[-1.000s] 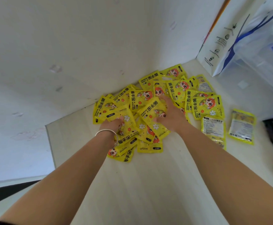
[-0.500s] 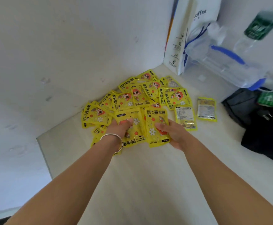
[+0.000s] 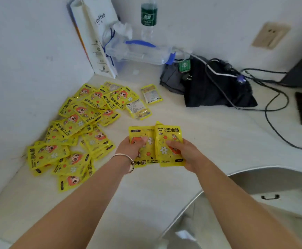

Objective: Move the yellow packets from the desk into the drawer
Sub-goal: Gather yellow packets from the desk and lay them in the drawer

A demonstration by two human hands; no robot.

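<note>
Two yellow printed plastic packets are in the hands, side by side with their inner edges overlapping. The left hand (image 3: 132, 147) grips the left packet (image 3: 147, 156) with the thumb curled onto its face. The right hand (image 3: 184, 155) grips the right packet (image 3: 168, 132) in the same way. A thin yellow edge shows behind the pair, and I cannot tell whether more packets lie beneath. Both are held over the pale wood-grain surface (image 3: 209, 133), near its curved front edge.

The heap of yellow packets (image 3: 78, 123) lies to the left in the corner. It holds roughly two dozen, too overlapped for an exact count. Two more show their white-labelled backs. One face-down packet (image 3: 138, 109) touches the heap's edge, and one lone packet (image 3: 151, 94) sits just beside it, apart from the heap.

One silver bangle (image 3: 127, 163) circles the left wrist. At the back stand one white paper bag printed "coffee" (image 3: 97, 42), one clear plastic bag with blue handles (image 3: 141, 54) and one clear bottle with a green label (image 3: 148, 17). To the right lies a black cloth bundle (image 3: 216, 90), with black cables (image 3: 276, 105) trailing across the surface.

The white walls (image 3: 29, 51) meet in a corner, and one of them carries a beige socket (image 3: 270, 35). Below the surface's edge is a white panel with a small black handle (image 3: 270, 197).
</note>
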